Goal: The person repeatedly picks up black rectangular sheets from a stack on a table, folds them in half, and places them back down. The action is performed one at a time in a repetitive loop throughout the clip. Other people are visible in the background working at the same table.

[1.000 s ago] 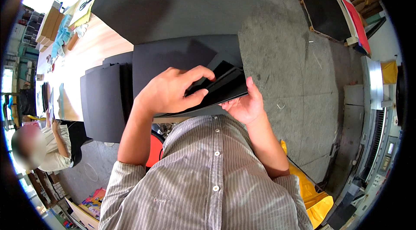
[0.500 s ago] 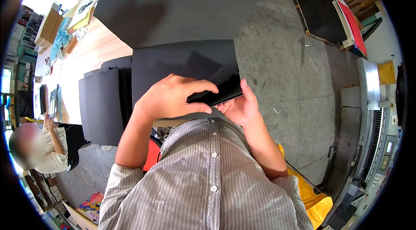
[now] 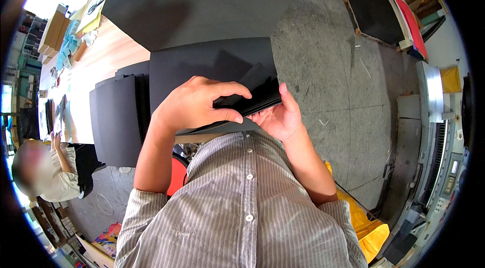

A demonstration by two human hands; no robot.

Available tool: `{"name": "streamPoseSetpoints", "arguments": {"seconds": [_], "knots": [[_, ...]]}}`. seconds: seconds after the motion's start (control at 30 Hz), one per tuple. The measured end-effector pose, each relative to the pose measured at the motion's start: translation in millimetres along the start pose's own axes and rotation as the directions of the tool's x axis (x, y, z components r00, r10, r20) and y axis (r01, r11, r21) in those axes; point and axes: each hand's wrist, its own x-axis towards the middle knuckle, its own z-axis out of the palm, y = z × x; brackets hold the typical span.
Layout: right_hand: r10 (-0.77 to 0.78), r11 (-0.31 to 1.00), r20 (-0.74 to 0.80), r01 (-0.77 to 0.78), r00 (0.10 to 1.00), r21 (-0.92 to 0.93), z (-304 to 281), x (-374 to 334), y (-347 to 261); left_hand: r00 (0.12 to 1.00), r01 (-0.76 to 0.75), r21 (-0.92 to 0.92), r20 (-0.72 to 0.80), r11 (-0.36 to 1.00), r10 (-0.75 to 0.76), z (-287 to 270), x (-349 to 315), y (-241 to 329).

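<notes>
A thin stack of black sheets lies slanted between my hands, close to my belly, its near edge showing several layers. My right hand supports its right end from beneath, the thumb upright against that end. Curled over the stack from the left is my left hand, with index finger and thumb bent around its near part; the other fingers are hidden. Beneath lies a larger black board on the table. Just beyond it stands another big dark panel.
To the left, a pile of black boards sits at the edge of the wooden table. Brown boxes and scissors are farther left. A person works there. A machine stands right, a black-topped pallet far right.
The stack's near edge has tilted up and its layers now show more spread. Both hands keep their hold, slightly shifted away from me; the view has moved a little.
</notes>
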Motion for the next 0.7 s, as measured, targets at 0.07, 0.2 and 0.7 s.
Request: {"name": "streamPoseSetpoints", "arguments": {"seconds": [0.07, 0.2, 0.7], "knots": [[-0.003, 0.999, -0.017, 0.004, 1.0, 0.039, 1.4, -0.2, 0.3, 1.0, 0.002, -0.002, -0.003, 1.0, -0.002, 0.8, 0.1, -0.6], [0.0, 0.999, 0.014, -0.001, 1.0, 0.05, -1.3, -0.3, -0.3, 1.0, 0.02, 0.005, 0.009, 1.0, -0.02, 0.6, 0.5, -1.5], [0.002, 1.0, 0.019, -0.002, 1.0, 0.03, -0.3, -0.8, -1.4, 1.0, 0.004, -0.021, 0.022, 1.0, -0.004, 0.7, 1.0, -3.9]]}}
